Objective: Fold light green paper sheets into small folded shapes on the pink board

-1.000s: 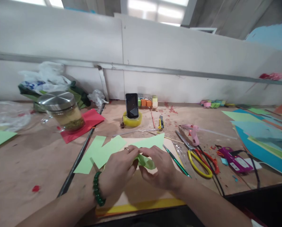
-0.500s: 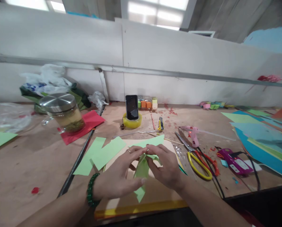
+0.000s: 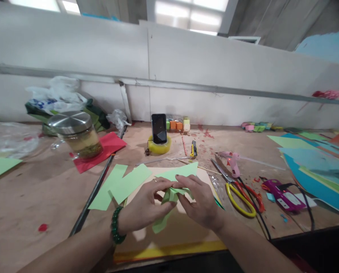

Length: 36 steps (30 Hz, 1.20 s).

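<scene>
A folded piece of light green paper is pinched between both hands above a stack of paper sheets. My left hand grips its left side, thumb in front and fingers behind; a ring and a green bead bracelet show on that arm. My right hand holds the upper right edge with thumb and fingers. One strip of the paper hangs down below my left thumb. Flat green paper pieces lie just left of the stack, and another green sheet lies behind my fingers.
Scissors with yellow handles, a pink glue gun and a purple device lie on the right. A phone leans on a yellow tape roll. A lidded glass mug stands on red paper at left.
My left thumb has moved up and right and now presses on the green paper. The hanging strip has swung to the left. My right hand stays nearly in place.
</scene>
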Motion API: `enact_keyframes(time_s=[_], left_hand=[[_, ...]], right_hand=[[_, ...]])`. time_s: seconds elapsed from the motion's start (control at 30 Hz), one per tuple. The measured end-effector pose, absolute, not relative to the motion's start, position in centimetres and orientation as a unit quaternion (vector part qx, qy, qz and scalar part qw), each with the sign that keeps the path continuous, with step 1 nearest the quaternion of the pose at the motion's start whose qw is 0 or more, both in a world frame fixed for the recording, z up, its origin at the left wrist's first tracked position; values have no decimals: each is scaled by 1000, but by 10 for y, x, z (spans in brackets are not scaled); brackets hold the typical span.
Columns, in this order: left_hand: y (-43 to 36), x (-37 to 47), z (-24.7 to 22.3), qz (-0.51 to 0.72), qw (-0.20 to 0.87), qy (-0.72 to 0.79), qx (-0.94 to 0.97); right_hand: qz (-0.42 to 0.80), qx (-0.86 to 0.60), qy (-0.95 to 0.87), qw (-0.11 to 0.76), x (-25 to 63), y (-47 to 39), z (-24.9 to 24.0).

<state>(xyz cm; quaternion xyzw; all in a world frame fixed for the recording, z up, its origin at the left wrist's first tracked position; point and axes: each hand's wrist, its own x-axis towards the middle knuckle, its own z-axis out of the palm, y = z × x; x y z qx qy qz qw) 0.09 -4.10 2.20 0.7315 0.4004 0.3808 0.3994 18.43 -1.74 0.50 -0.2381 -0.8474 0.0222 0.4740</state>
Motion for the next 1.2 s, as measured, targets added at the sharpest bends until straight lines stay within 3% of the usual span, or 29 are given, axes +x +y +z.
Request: enact_keyframes(time_s=[0.23,0.5,0.9,1.2], left_hand=[[-40,1,19,373,406,397,734],[-37,2,20,357,524,396,664],[-37,3,18,370,487,409,678],[-37,3,17,379,521,407,647]], right_hand=[[43,-249,-832,495,185,-20,4],[-33,-264,-823,502,187,-24,9],[-177,-273,-831,451,191,-27,17],[-38,-279,-855,435,193,-15,16]])
